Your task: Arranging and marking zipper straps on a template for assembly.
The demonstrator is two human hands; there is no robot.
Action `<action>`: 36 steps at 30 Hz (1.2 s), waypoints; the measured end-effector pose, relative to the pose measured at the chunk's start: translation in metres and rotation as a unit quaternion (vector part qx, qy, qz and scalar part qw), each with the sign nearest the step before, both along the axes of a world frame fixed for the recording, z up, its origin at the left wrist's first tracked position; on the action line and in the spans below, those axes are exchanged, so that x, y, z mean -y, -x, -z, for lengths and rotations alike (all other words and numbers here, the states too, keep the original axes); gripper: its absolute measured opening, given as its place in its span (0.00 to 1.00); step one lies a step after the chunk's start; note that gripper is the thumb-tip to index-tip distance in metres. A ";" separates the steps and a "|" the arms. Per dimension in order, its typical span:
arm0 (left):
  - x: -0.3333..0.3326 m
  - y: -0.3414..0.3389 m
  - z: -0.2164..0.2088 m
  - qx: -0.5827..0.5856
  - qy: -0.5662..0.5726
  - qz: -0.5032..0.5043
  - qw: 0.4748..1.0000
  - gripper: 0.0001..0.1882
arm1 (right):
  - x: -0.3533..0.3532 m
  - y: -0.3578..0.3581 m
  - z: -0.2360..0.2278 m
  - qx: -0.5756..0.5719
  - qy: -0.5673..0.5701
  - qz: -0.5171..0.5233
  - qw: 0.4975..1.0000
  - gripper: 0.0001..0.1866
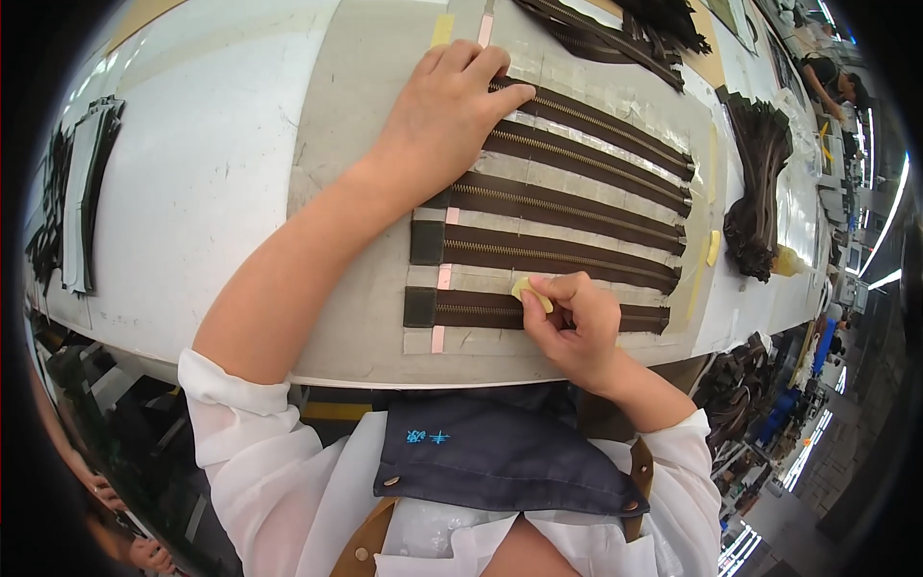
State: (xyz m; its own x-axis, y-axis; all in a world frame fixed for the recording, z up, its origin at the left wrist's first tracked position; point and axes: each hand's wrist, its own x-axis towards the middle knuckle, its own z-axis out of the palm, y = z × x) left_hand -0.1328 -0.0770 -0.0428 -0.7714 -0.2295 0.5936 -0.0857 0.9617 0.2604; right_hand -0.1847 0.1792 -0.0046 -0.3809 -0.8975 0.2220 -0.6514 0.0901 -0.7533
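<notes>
Several dark brown zippers (558, 248) with brass-coloured teeth lie in parallel rows on a grey, marked board (370, 332). Dark fabric tabs (427, 242) sit at the left ends of the nearer ones. My left hand (447, 106) rests over the left end of the farthest zipper in the row, thumb stretched out along its tape and apart from the fingers; what lies under the palm is hidden. Over the nearest zipper, my right hand (577, 322) pinches a small pale yellow piece (532, 293), which looks like tailor's chalk, between thumb and fingers.
More zippers (606, 38) lie at the board's far edge, and a thick bundle of them (757, 183) is on the right. Stacked dark and pale strips (87, 197) lie at far left. Pink tape (444, 276) marks the board. A co-worker (835, 87) is at far right.
</notes>
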 end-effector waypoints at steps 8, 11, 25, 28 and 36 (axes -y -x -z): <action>0.000 0.000 0.000 0.002 0.015 -0.003 1.000 0.21 | -0.007 -0.008 0.005 0.103 -0.061 0.026 0.992 0.09; 0.000 0.000 0.000 0.004 0.016 -0.004 1.000 0.21 | -0.005 -0.009 0.005 0.105 -0.062 0.033 0.992 0.09; -0.001 0.000 0.000 0.007 0.019 -0.008 1.000 0.20 | -0.004 -0.010 0.005 0.076 -0.065 0.030 0.995 0.09; -0.002 0.000 0.000 0.005 0.021 -0.008 1.000 0.21 | -0.006 -0.012 0.008 0.073 -0.053 0.045 0.995 0.09; -0.001 0.000 -0.002 0.006 0.021 -0.007 1.000 0.21 | -0.016 -0.011 0.005 0.108 -0.018 0.060 0.992 0.09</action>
State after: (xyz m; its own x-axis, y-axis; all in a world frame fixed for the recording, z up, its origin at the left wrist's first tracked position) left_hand -0.1327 -0.0759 -0.0406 -0.7754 -0.2155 0.5936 -0.1024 0.9704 0.2186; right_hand -0.1734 0.1953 -0.0091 -0.5203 -0.8489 0.0925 -0.4574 0.1855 -0.8697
